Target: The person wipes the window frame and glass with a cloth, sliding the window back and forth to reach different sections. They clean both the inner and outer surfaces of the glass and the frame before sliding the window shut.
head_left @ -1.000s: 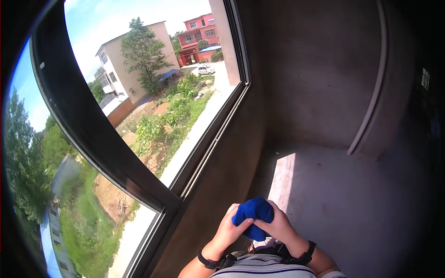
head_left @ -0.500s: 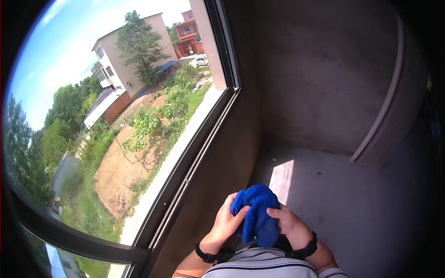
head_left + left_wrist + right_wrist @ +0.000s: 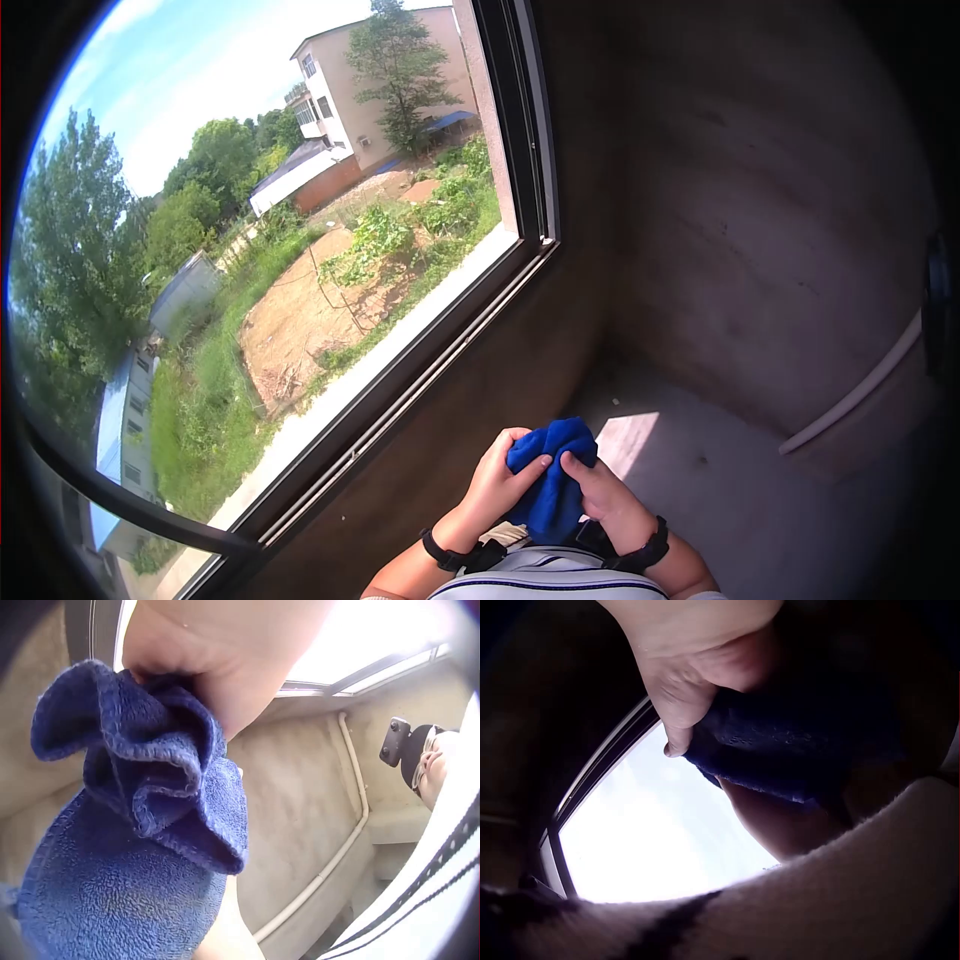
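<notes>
A blue terry cloth (image 3: 552, 490) is bunched between both hands, in front of the person's striped top. My left hand (image 3: 497, 478) grips its left side, thumb lying over the front. From the other side my right hand (image 3: 608, 495) holds it, with the thumb pressed on the cloth near the left thumb. In the left wrist view the cloth (image 3: 127, 900) gathers into folds with stitched edges under the left hand (image 3: 217, 660), and a flatter part hangs below. The right wrist view is dark; there the right hand (image 3: 694, 671) holds the cloth (image 3: 780, 754), its fingers mostly hidden.
A large window with a dark frame (image 3: 400, 405) runs along the left, with trees and a pale building (image 3: 350, 90) outside. Ahead are a bare wall (image 3: 740, 230) and a pale pipe (image 3: 855, 405). A sunlit patch (image 3: 627, 440) lies on the grey floor.
The cloth was a compact bundle, then spread looser and hung lower between the hands; now it is gathered narrower again. The thumbs have shifted on it, and the head view has turned leftward.
</notes>
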The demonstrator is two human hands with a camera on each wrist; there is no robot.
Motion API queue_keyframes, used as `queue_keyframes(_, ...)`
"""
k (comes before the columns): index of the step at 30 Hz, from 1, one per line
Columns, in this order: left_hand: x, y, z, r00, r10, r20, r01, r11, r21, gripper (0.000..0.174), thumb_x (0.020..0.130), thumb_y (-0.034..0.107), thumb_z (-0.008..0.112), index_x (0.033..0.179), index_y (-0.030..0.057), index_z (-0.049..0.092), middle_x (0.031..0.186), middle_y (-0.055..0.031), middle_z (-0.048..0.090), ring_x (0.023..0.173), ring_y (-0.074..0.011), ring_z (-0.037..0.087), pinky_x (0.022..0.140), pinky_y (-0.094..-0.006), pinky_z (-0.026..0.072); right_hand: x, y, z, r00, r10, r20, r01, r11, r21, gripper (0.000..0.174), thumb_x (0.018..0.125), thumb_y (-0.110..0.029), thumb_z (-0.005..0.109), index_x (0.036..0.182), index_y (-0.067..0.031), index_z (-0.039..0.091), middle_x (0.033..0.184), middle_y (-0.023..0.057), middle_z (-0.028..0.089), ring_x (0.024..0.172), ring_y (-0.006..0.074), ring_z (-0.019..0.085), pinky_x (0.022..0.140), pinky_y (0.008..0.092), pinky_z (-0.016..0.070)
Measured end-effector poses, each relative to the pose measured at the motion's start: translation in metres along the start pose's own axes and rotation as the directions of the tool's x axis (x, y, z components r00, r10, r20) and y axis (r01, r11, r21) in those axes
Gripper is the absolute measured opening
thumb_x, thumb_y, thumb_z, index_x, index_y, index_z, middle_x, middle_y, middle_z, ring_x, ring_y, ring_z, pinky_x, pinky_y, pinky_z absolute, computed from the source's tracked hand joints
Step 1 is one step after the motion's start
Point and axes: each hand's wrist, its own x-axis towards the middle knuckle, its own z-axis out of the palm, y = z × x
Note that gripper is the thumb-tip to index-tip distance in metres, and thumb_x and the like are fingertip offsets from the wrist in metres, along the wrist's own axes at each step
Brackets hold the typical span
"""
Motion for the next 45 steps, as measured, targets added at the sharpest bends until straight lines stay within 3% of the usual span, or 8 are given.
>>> queue_keyframes(5, 0.050, -0.007, -0.012, 0.955, 0.209, -0.209, -0.211, 0.977, 0.010, 0.060, 0.084, 0.003, 0.066, 0.138, 0.0048, 0.038, 0.133, -0.0129, 0.049, 0.104, -0.0198, 0.058, 0.088, -0.0323, 0.0506, 0.061, -0.039, -0.027, 0.954, -0.241, -0.179, 0.243, 0.970, -0.012, 0.032, 0.089, -0.013, 0.064, 0.119, -0.0025, 0.057, 0.112, 0.0069, 0.063, 0.103, 0.0188, 0.061, 0.094, 0.0354, 0.0484)
queue_keyframes(12, 0.140, -0.009, -0.075, 0.567, 0.694, -0.444, -0.262, 0.662, 0.702, 0.039, 0.075, -0.003, 0.064, 0.113, 0.0053, 0.059, 0.120, -0.0146, 0.058, 0.116, -0.0338, 0.051, 0.101, -0.0443, 0.0371, 0.106, -0.117, -0.053, 0.929, -0.280, -0.244, 0.280, 0.959, -0.034, 0.035, 0.083, -0.009, 0.062, 0.117, -0.0008, 0.058, 0.108, 0.0109, 0.064, 0.101, 0.0231, 0.063, 0.092, 0.0399, 0.0501)
queue_keyframes(23, 0.184, -0.063, -0.110, 0.715, 0.618, -0.327, 0.240, 0.223, 0.945, 0.051, 0.084, 0.020, 0.064, 0.134, 0.0152, 0.052, 0.153, -0.0122, 0.034, 0.147, -0.0322, 0.012, 0.118, -0.0456, -0.0002, 0.217, -0.189, -0.038, 0.747, -0.661, -0.071, 0.636, 0.742, -0.213, 0.032, 0.085, -0.002, 0.058, 0.116, -0.0020, 0.057, 0.113, 0.0076, 0.061, 0.105, 0.0180, 0.059, 0.098, 0.0353, 0.0436)
queue_keyframes(27, 0.191, -0.072, -0.108, 0.682, 0.637, -0.360, 0.387, 0.103, 0.916, 0.052, 0.086, 0.025, 0.063, 0.135, 0.0147, 0.052, 0.154, -0.0093, 0.032, 0.147, -0.0314, 0.010, 0.119, -0.0452, -0.0002, 0.263, -0.240, -0.001, 0.504, -0.836, 0.218, 0.819, 0.382, -0.428, 0.033, 0.082, 0.002, 0.063, 0.115, -0.0022, 0.055, 0.111, 0.0093, 0.060, 0.107, 0.0167, 0.057, 0.099, 0.0331, 0.0412)
queue_keyframes(30, 0.191, -0.075, -0.105, 0.661, 0.656, -0.363, 0.430, 0.064, 0.900, 0.057, 0.088, 0.027, 0.062, 0.140, 0.0131, 0.046, 0.156, -0.0066, 0.027, 0.148, -0.0300, 0.008, 0.119, -0.0451, 0.0001, 0.293, -0.306, 0.058, 0.131, -0.839, 0.528, 0.926, -0.086, -0.367, 0.034, 0.084, -0.008, 0.067, 0.115, -0.0029, 0.054, 0.117, 0.0137, 0.058, 0.112, 0.0250, 0.056, 0.101, 0.0383, 0.0400)
queue_keyframes(36, 0.194, -0.078, -0.098, 0.648, 0.653, -0.391, 0.535, -0.025, 0.845, 0.063, 0.089, 0.022, 0.060, 0.146, 0.0087, 0.036, 0.158, -0.0073, 0.022, 0.147, -0.0325, 0.008, 0.118, -0.0491, 0.0026, 0.370, -0.382, 0.190, -0.569, -0.632, 0.527, 0.706, -0.704, -0.081, 0.040, 0.085, 0.000, 0.065, 0.124, -0.0040, 0.053, 0.134, 0.0167, 0.052, 0.126, 0.0301, 0.049, 0.109, 0.0418, 0.0354)
queue_keyframes(40, 0.200, -0.082, -0.097, 0.591, 0.697, -0.407, 0.564, 0.005, 0.826, 0.066, 0.089, 0.022, 0.058, 0.148, 0.0114, 0.031, 0.159, -0.0056, 0.019, 0.147, -0.0332, 0.007, 0.118, -0.0520, 0.0020, 0.355, -0.334, 0.216, -0.492, -0.542, 0.681, 0.581, -0.787, -0.207, 0.041, 0.086, -0.009, 0.063, 0.127, -0.0084, 0.054, 0.133, 0.0123, 0.055, 0.125, 0.0311, 0.051, 0.107, 0.0439, 0.0351)
queue_keyframes(45, 0.200, -0.079, -0.096, 0.575, 0.699, -0.425, 0.592, 0.004, 0.806, 0.066, 0.088, 0.028, 0.059, 0.148, 0.0171, 0.034, 0.159, -0.0009, 0.019, 0.148, -0.0290, 0.007, 0.119, -0.0487, 0.0023, 0.351, -0.230, 0.146, -0.407, -0.089, 0.909, 0.764, -0.578, 0.286, 0.028, 0.088, -0.021, 0.058, 0.111, -0.0081, 0.067, 0.141, 0.0087, 0.050, 0.132, 0.0268, 0.045, 0.110, 0.0443, 0.0329)
